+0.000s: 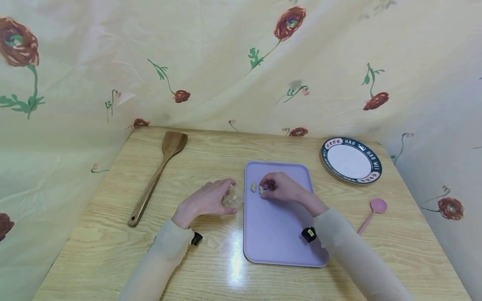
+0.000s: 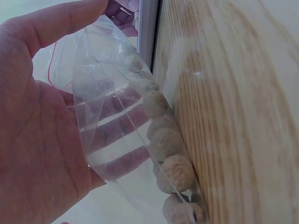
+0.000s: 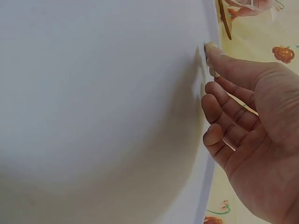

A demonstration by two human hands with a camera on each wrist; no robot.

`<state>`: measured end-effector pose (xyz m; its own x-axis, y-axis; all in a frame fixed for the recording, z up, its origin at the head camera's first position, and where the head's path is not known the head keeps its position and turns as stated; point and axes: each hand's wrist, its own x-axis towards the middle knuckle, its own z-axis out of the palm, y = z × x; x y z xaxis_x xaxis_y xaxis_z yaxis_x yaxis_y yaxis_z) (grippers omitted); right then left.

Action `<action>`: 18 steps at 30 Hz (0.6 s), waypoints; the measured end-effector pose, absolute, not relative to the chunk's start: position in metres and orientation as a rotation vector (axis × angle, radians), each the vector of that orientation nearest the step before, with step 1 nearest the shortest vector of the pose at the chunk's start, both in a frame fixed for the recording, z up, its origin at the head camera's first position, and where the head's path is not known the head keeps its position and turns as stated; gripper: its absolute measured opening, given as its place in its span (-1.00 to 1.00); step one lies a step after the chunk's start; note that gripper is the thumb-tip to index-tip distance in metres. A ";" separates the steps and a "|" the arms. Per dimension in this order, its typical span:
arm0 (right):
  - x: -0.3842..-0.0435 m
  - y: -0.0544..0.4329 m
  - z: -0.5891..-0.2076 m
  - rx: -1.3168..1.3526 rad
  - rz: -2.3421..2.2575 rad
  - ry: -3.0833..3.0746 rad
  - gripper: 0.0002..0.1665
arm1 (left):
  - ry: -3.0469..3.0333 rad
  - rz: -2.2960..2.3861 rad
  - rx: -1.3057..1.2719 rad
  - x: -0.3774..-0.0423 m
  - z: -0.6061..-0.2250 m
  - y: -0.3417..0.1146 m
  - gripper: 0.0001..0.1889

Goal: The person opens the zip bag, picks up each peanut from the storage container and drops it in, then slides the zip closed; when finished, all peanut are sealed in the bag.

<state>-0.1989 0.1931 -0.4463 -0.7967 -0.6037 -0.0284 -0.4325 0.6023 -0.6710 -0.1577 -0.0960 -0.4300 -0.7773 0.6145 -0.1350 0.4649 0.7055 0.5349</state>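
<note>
My left hand (image 1: 206,200) curls round a clear plastic bag (image 1: 234,195) beside the tray's left edge. Inside the bag, the left wrist view shows several tan, rounded peanuts (image 2: 175,172) lined along the tabletop. Over the upper part of the lilac tray (image 1: 276,246), my right hand (image 1: 287,189) pinches a peanut (image 1: 261,190) between thumb and index finger, low at the tray surface. That peanut (image 3: 213,71) is partly hidden by the thumb in the right wrist view. Just left of it, another peanut (image 1: 253,187) lies on the tray.
A wooden spatula (image 1: 152,179) lies at the left of the wooden table (image 1: 101,246). At the back right sits a white plate (image 1: 350,161) with a dark green patterned rim. A pink spoon (image 1: 378,205) lies right of the tray, partly behind the right sleeve. Floral cloth (image 1: 211,62) surrounds the table.
</note>
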 end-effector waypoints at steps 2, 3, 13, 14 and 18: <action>-0.198 0.194 -0.443 -0.848 -0.982 2.582 -0.67 | 2.605 0.709 0.845 -0.157 -0.429 -0.096 -0.15; -0.198 0.194 -0.441 -0.852 -0.979 2.587 -0.66 | 2.603 0.714 0.844 -0.157 -0.429 -0.096 -0.15; -0.195 0.190 -0.422 -0.978 -0.956 2.619 -0.70 | 2.615 0.699 0.848 -0.157 -0.428 -0.096 -0.14; -0.195 0.190 -0.420 -0.986 -0.955 2.618 -0.71 | 2.616 0.699 0.848 -0.157 -0.428 -0.096 -0.14; -0.192 0.185 -0.414 -0.996 -0.955 2.608 -0.71 | 2.618 0.697 0.848 -0.157 -0.428 -0.096 -0.14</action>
<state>-0.1922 0.1848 -0.4143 -0.7561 -0.6526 0.0494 -0.5301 0.5664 -0.6310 -0.1566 -0.0960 -0.4280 -0.7801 0.6117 -0.1311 0.4655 0.7076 0.5316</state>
